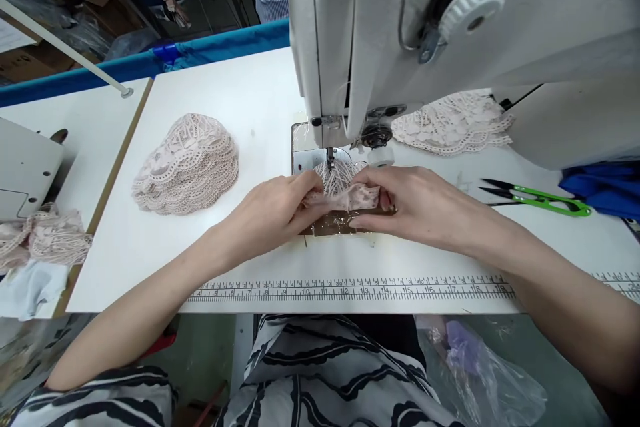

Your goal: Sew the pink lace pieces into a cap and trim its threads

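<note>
A pale pink lace piece lies under the presser foot of the sewing machine, its near edge lifted toward me. My left hand pinches that edge on the left between thumb and fingers. On the right, my right hand is closed on the same edge, thumb below and fingers above. Between the two hands the edge is folded and stretched across, just in front of the needle plate. My fingers partly hide the lace and the plate.
Stacked lace pieces sit left, with more lace behind the machine's needle area. Green-handled thread snips and blue cloth lie right. A ruler strip runs along the table's front edge. Another machine stands far left.
</note>
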A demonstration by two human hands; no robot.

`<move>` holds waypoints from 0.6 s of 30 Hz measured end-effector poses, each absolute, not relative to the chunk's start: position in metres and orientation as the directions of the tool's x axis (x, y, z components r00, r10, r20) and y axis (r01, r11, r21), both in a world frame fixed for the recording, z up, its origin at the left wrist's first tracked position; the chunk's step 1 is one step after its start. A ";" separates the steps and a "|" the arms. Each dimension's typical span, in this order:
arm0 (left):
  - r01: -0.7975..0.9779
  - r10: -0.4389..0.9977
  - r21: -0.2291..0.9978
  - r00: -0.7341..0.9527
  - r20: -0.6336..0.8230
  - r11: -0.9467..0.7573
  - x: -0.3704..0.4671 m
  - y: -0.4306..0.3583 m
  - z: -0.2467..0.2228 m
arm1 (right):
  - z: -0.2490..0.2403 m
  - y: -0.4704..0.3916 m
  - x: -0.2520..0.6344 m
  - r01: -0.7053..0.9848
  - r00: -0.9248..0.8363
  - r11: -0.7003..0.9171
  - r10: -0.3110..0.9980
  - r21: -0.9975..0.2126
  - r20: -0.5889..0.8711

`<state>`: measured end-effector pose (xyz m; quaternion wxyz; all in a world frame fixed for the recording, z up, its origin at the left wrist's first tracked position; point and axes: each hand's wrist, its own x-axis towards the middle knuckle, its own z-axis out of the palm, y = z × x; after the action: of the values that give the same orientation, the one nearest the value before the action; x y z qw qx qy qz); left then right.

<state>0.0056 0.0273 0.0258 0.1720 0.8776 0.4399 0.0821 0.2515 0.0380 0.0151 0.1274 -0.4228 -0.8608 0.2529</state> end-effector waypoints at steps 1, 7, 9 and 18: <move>0.739 0.789 0.364 0.614 -0.015 -0.568 0.008 0.031 0.026 | 0.013 0.038 0.249 0.677 -0.619 0.556 0.785 -0.482 0.035; 0.785 0.820 0.326 0.570 -0.048 -0.527 0.018 0.063 0.022 | -0.001 0.039 0.239 0.805 -0.468 0.562 0.799 -0.190 0.377; 0.776 0.821 0.352 0.570 -0.036 -0.523 0.018 0.071 0.021 | -0.003 0.042 0.238 0.820 -0.454 0.544 0.808 -0.178 0.375; 0.676 0.781 0.676 0.578 -0.239 -0.293 0.007 0.078 0.025 | -0.003 0.045 0.234 0.818 -0.451 0.516 0.849 -0.252 0.274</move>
<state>0.0071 0.0780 0.0249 0.3833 0.8012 0.4545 0.0685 0.2341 0.0452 -0.0033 0.1849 -0.4901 -0.8508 0.0417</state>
